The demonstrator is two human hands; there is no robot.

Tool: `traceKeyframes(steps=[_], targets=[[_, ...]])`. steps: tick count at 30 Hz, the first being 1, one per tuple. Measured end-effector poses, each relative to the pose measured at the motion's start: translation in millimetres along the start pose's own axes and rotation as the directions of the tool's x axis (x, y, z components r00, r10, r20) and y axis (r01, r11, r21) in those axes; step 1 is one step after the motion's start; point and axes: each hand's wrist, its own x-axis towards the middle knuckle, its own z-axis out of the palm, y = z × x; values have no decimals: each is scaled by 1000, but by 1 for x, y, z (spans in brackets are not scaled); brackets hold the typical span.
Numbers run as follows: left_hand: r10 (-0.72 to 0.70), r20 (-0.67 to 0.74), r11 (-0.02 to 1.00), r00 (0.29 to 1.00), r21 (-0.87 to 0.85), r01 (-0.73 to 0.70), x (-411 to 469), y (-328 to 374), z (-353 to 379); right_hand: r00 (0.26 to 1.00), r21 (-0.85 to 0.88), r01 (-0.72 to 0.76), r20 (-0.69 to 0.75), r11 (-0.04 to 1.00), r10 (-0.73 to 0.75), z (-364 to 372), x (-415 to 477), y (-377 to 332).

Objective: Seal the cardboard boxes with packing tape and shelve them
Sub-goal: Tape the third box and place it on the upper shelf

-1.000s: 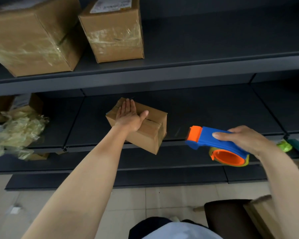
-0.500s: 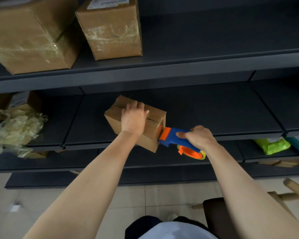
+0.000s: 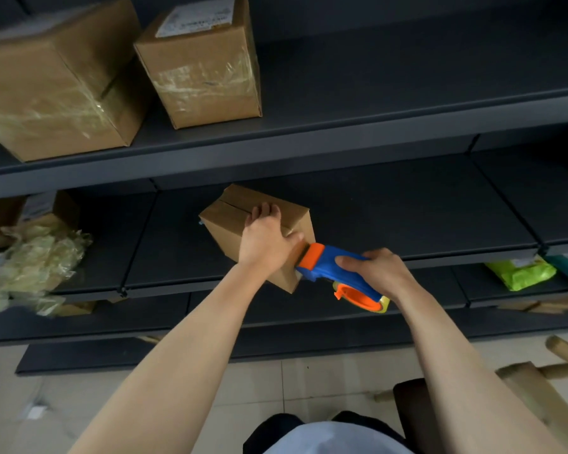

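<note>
Pressing down on the small cardboard box (image 3: 243, 224) with the left hand (image 3: 265, 240), palm flat on the lid, fingers curled over the far edge, thumb at the near right corner; covering much of the top seam, so no telling whether tape is on it. Sitting on the middle shelf (image 3: 391, 221), that box, near corner jutting past the front lip. Gripping the blue and orange tape dispenser (image 3: 336, 273) in the right hand (image 3: 379, 273), fingers wrapped tight round the handle, orange nose touching the box's right end; roll largely hidden behind the wrist. Blurring badly at far left: crumpled plastic wrap (image 3: 30, 267) and another brown box (image 3: 14, 214) behind it, cut by the frame edge. Compared with half a second ago, sliding the left thumb toward the dispenser's nose and raising the dispenser to the box's upper right edge. Counting now: two taped boxes on the top shelf, the large box (image 3: 56, 80) and the labelled box (image 3: 204, 60); one box under the hand; one dispenser; one yellow-green packet (image 3: 522, 273) low on the right.
</note>
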Motion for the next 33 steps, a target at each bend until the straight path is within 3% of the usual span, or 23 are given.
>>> traceKeyframes(steps=[8,13,18,21,22,24,26,27,29,33], targets=[[-105,86,932,991,-338,128,5,-17,-49,996,-66,73,-46,995,-76,-25,-22,-34],[-75,212,763,974,-616,193,6,-35,-78,983,-99,150,-87,984,-159,-51,-38,-62],[-96,338,603,936,-729,324,5,-61,-86,986,-113,153,-55,982,-160,-51,-51,-89],[-153,301,524,941,-783,335,8,-78,-90,986,-79,153,-62,985,-158,-33,-54,-106],[-187,247,549,951,-776,310,9,-80,-90,985,-72,160,-58,984,-165,-25,-55,-112],[-267,66,730,962,-638,246,11,-79,-85,982,-69,176,-60,982,-180,-12,-55,-126],[-221,-153,944,963,-284,171,8,-73,-75,978,-79,187,-75,979,-193,-5,-55,-137],[-136,-211,987,968,-119,113,6,-72,-69,976,-96,194,-78,976,-201,-3,-55,-141],[-26,-187,997,982,71,40,7,-76,-58,974,-128,201,-78,971,-212,1,-54,-147],[-86,-15,984,996,155,87,28,-91,-57,976,-127,193,-75,973,-203,9,-51,-157]])
